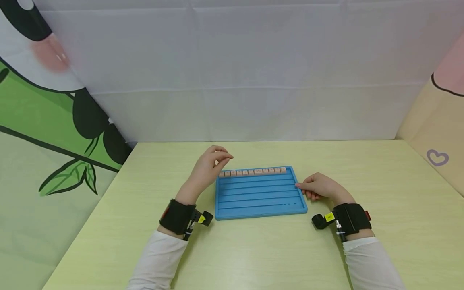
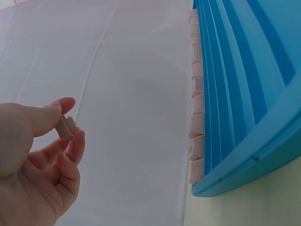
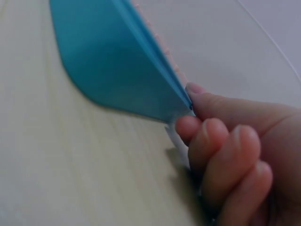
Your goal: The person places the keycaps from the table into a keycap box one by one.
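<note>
My left hand (image 1: 211, 165) is over the far left corner of a blue ridged tray (image 1: 259, 192). In the left wrist view its thumb and fingers pinch a small beige tile (image 2: 65, 128) with a notched side. A row of similar beige tiles (image 1: 251, 172) with small marks stands in the tray's farthest groove; one of them is wider. My right hand (image 1: 322, 187) pinches the tray's right edge, thumb on top and fingers curled below. The right wrist view shows the tray's smooth underside (image 3: 113, 70), so this side is raised from the table.
A pale wooden table (image 1: 261, 253) lies under both arms. White cloth (image 1: 253, 112) hangs along its far edge, with printed cloth panels on the left and right. Each wrist wears a black strap with a small camera (image 1: 320, 221).
</note>
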`<state>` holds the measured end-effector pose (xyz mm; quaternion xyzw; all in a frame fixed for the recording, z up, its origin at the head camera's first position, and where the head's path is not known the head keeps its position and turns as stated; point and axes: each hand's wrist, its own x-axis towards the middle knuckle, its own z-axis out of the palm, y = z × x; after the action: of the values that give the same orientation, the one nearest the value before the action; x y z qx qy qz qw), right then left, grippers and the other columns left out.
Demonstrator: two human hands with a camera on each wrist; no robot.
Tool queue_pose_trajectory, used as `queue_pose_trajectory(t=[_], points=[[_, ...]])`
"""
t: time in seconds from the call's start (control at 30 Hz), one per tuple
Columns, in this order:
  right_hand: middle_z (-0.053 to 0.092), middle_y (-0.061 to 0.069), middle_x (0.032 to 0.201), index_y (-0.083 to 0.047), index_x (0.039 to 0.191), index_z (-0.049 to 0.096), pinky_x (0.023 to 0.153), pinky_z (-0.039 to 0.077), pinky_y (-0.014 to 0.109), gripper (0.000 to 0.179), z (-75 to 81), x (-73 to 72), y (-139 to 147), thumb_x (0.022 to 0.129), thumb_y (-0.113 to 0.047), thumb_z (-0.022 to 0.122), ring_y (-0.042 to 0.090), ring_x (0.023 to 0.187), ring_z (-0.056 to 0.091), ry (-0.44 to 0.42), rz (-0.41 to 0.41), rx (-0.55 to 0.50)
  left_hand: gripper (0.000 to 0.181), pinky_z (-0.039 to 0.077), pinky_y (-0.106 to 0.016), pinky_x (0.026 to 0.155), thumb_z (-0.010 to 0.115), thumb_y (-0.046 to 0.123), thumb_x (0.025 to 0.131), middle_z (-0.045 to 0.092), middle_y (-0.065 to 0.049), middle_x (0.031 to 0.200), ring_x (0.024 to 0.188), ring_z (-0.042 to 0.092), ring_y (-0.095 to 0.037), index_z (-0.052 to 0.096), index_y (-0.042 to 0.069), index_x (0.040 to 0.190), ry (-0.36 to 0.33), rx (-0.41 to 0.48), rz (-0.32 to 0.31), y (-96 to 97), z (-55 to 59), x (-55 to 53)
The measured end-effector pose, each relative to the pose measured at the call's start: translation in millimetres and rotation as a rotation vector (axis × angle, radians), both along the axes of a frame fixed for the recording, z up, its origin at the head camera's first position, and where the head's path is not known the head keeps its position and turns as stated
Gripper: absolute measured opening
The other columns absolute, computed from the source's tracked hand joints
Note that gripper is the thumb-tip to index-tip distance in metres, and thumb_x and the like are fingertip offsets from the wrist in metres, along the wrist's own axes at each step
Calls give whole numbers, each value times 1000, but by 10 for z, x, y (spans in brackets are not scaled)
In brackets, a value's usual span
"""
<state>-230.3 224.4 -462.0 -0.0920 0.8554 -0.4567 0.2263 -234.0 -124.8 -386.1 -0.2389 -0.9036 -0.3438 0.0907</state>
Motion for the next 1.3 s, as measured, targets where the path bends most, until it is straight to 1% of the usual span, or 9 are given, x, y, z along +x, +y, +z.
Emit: queue_pose_trajectory(t=[0.1,0.2,0.43,0.57,0.7,0.8,0.9,1.03,1.3], points=[[49,-4,54,-8,65,57,45,35,19,38,-21,-2,1,96,-31,56,5,44,44,1,5,-4,21,45,-32,74,57,14,95,60,-9,109,91,54,-22,71,5,107,-18,5,7,-2,-5,11],[49,-4,54,-7,65,57,45,34,19,38,-23,7,-2,96,-30,56,5,44,43,-5,3,-8,22,48,-33,78,57,15,95,62,-9,107,91,56,-22,70,6,110,-47,7,5,-4,-13,14],[50,-4,54,-7,65,57,45,35,19,38,-21,24,-5,96,-30,56,5,44,44,-6,2,-11,27,51,-36,87,57,12,95,61,-11,113,101,61,-25,66,5,120,-96,5,2,-17,-12,-3],[50,-4,54,-7,65,56,46,35,19,39,-53,11,0,96,-31,56,5,45,44,-8,2,-12,35,51,-39,88,58,17,95,62,-13,119,105,63,-27,59,5,128,-147,19,57,-106,42,-6],[50,-4,54,-8,64,57,46,35,19,38,-74,5,-12,95,-30,57,5,45,44,-15,4,-14,35,51,-42,89,58,20,94,63,-13,118,107,63,-29,57,6,126,-191,53,133,-253,65,23],[50,-4,54,-8,65,58,46,36,19,37,-57,6,-16,96,-29,56,5,44,44,-15,7,-20,30,48,-42,93,59,19,94,62,-14,118,110,60,-30,60,4,121,-188,4,119,-301,27,41],[50,-4,54,-6,66,57,46,36,19,37,-19,2,-10,96,-28,56,5,44,44,-11,9,-21,29,46,-43,96,61,17,93,62,-14,116,111,56,-31,62,2,117,-159,-96,77,-300,-24,34],[50,-4,54,-6,65,57,45,35,19,38,24,-15,-9,96,-27,56,4,44,44,-2,13,-16,26,45,-44,92,64,15,90,63,-13,110,106,56,-33,65,1,113,-125,-201,44,-293,-84,-6],[50,-5,54,-8,65,57,46,35,18,38,-15,-2,-16,96,-29,55,4,45,43,-8,13,-2,21,47,-40,89,66,14,89,65,-11,104,100,58,-28,68,3,106,-152,-318,-5,-228,-248,-125]])
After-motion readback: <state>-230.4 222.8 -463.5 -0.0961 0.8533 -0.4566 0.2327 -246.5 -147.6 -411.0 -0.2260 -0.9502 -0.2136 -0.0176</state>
